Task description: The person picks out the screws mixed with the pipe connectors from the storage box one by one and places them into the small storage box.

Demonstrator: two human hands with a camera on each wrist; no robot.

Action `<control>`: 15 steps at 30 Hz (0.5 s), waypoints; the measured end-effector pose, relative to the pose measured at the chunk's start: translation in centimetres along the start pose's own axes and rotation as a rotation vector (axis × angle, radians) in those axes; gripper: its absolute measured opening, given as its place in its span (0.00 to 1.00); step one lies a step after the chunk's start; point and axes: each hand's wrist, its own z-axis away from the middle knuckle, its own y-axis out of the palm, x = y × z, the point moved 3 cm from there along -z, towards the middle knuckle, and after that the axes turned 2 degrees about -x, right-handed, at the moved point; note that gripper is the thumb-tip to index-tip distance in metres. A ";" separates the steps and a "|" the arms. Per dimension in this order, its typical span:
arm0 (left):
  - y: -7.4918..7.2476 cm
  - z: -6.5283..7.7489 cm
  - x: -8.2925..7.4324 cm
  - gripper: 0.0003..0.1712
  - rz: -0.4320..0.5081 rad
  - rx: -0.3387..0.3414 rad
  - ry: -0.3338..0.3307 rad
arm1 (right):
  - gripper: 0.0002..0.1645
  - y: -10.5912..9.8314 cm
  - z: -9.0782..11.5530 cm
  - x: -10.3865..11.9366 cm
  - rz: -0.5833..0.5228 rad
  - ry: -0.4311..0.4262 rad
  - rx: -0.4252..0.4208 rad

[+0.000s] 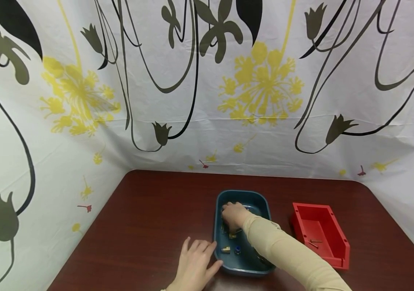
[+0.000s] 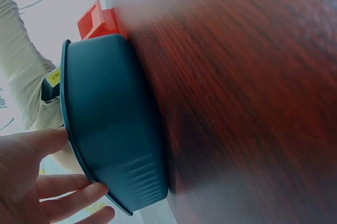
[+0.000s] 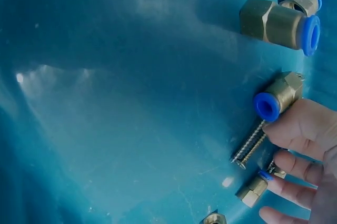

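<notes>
My right hand (image 1: 234, 216) reaches down into a blue-green tray (image 1: 244, 264). In the right wrist view, its fingers are spread among small parts at the tray's side. The thumb (image 3: 300, 124) lies by a brass push-in fitting with a blue collar (image 3: 279, 96) and the ends of two screws (image 3: 247, 147). The other fingers are beside a smaller fitting (image 3: 254, 190). My left hand (image 1: 196, 262) rests against the tray's near left corner with fingers extended. In the left wrist view, thumb and fingertips touch the tray's rim (image 2: 79, 155).
A red bin (image 1: 341, 260) stands right of the tray with a few screws (image 1: 315, 241) inside. More fittings (image 1: 225, 249) lie in the tray's near part. The brown table (image 1: 156, 218) meets a patterned cloth (image 1: 192, 105) at the back and sides.
</notes>
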 end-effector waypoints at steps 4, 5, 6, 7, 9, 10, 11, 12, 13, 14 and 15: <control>0.0 0.0 0.0 0.24 0.007 0.004 0.000 | 0.17 0.0 0.0 0.1 0.010 0.003 0.005; 0.0 0.0 0.0 0.24 0.008 0.007 0.000 | 0.17 0.0 0.0 0.1 0.013 0.004 0.004; 0.0 0.0 0.1 0.24 0.010 0.010 -0.001 | 0.18 0.0 0.0 0.1 0.015 0.005 0.001; 0.1 -0.1 0.1 0.24 0.010 0.013 -0.001 | 0.18 -0.1 0.0 0.2 0.016 0.005 -0.002; 0.1 -0.1 0.1 0.24 0.011 0.018 -0.002 | 0.18 -0.1 0.1 0.2 0.016 0.007 -0.007; 0.1 0.0 0.1 0.24 0.010 0.020 -0.003 | 0.18 -0.1 0.1 0.2 0.011 0.008 -0.009; 0.1 0.0 0.1 0.24 0.009 0.020 -0.002 | 0.18 -0.1 0.1 0.2 0.007 0.010 -0.008; 0.1 0.0 0.1 0.24 0.008 0.020 -0.001 | 0.18 -0.2 0.2 0.2 -0.001 0.011 -0.009; 0.1 0.0 0.1 0.24 0.007 0.020 0.000 | 0.18 -0.2 0.2 0.2 -0.007 0.011 -0.008; 0.1 0.0 0.1 0.24 0.006 0.019 0.001 | 0.17 -0.2 0.2 0.2 -0.016 0.011 -0.007; 0.1 0.0 0.1 0.24 0.004 0.018 0.002 | 0.17 -0.2 0.2 0.1 -0.025 0.011 -0.008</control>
